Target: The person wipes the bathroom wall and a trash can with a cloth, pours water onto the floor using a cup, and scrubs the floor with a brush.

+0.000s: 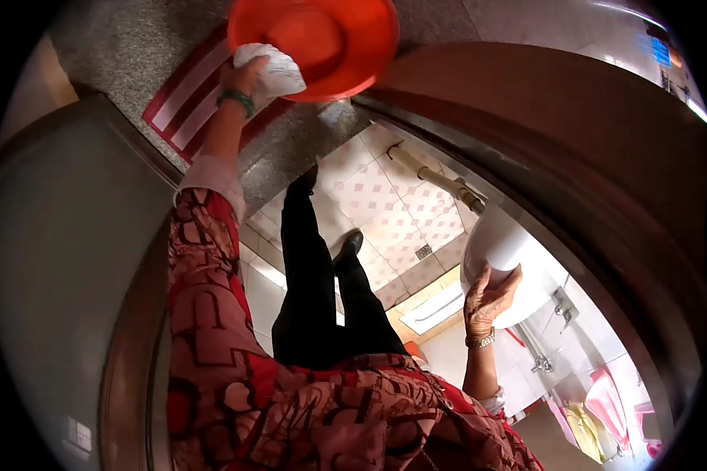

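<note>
My left hand [247, 75] reaches forward, its fingers closed around a white crumpled cloth [273, 71]. The cloth overlaps the near-left rim of a red-orange plastic basin [361, 43]. Whether the fingers also touch that rim, I cannot tell. Back on the right, my right hand [491, 300] is beside a white washbasin [499, 239], thumb and fingers apart and nothing seen in them. It appears to rest against the washbasin's edge, though the contact is not clear.
A striped red and pink mat [188, 110] lies on the grey floor near the basin. Dark door frames [573, 180] stand on both sides. Beneath me are patterned tiles [369, 192], a drainpipe [432, 174] and a floor drain [423, 252]. Pink and yellow cloths [585, 428] hang lower right.
</note>
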Demonstrator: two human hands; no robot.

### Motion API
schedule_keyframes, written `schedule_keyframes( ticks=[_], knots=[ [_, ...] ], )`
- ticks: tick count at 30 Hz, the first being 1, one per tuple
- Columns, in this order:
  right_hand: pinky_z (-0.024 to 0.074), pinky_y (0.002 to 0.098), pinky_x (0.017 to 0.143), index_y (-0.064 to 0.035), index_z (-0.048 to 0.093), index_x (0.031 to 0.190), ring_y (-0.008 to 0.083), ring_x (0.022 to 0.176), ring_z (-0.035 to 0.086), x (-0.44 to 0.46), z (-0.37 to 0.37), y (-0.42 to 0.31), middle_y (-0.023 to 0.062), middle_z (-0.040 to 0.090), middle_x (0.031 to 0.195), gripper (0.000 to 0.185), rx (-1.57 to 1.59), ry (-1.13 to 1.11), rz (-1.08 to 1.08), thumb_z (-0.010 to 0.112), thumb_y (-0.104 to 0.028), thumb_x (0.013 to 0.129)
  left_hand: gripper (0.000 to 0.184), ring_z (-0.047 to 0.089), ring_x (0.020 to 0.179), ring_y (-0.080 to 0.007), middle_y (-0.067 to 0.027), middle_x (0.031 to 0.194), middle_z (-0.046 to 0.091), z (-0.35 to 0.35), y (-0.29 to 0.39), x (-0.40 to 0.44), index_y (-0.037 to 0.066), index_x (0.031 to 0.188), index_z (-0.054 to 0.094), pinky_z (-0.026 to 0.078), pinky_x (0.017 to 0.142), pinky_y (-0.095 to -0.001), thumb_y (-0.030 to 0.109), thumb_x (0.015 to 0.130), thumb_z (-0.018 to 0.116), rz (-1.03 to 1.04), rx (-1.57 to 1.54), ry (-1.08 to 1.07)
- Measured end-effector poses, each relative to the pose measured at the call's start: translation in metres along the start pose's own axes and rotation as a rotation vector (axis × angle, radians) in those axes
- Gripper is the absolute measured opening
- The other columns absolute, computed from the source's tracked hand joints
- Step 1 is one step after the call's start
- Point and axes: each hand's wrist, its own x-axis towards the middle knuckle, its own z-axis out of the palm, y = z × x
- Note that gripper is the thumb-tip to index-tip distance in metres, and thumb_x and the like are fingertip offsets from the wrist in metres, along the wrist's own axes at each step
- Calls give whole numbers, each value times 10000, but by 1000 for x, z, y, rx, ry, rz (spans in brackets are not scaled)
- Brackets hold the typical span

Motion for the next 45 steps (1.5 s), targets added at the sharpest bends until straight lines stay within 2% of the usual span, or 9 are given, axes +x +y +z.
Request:
schedule_keyframes(
  ticks=[14,25,27,28,31,37,39,42,45],
  knots=[
    [413,366,827,73,407,1154,317,938,526,1,-8,5,219,503,1020,466,159,18,-48,564,-184,799,505,574,830,-228,-119,982,569,1,-15,-60,-27,1050,538,474,693,-335,141,612,725,-89,-158,46],
    [364,410,895,6,489,1108,309,1077,454,-9,-40,-41,187,475,1153,354,502,-9,-31,521,-195,818,515,568,915,-219,-111,1055,564,-6,-4,-67,-26,1121,504,464,783,-319,125,673,708,29,-264,-262],
    [366,411,900,16,522,1056,338,1044,471,10,-10,-85,203,497,1104,311,423,-322,-495,553,-109,774,560,565,923,-222,-128,1077,555,-2,14,-87,-37,1137,489,461,796,-318,153,662,717,-1,-176,-222],
    [375,397,884,23,545,1016,359,1006,484,21,19,-115,210,512,1065,294,562,-426,-473,570,-20,726,482,574,872,-212,-116,1008,578,4,31,-106,-26,1067,531,465,758,-320,122,644,708,9,-60,-90],
    [400,411,794,38,493,1077,366,909,494,76,140,-177,226,522,975,323,698,-125,-713,550,-47,771,449,579,849,-209,-103,969,594,-3,13,-79,-11,1041,543,467,733,-326,87,627,686,107,-46,-20],
    [363,504,849,30,391,1151,390,1072,412,211,255,-259,249,436,1110,621,129,-88,-479,634,-305,687,497,578,885,-214,-106,968,585,-2,2,-74,-1,1036,474,462,760,-337,141,617,700,247,117,-18],
    [443,427,754,10,491,1044,358,929,524,257,297,-239,218,536,990,514,-32,71,-464,647,-312,676,549,581,898,-240,-120,964,585,-2,-11,-68,3,1075,443,459,767,-341,155,618,705,237,55,25],
    [458,404,731,-19,563,978,295,880,559,313,315,-222,192,574,952,416,-36,-469,-264,640,-302,683,528,575,924,-320,-166,972,593,-2,-30,-53,18,1064,454,460,771,-372,203,634,697,394,109,27],
    [466,375,695,-48,619,914,237,804,578,346,362,-199,161,600,882,306,-173,-393,-856,589,-290,729,517,579,902,-336,-171,959,600,-4,-13,-67,17,1058,455,462,766,-390,215,639,684,378,92,40]
  ],
)
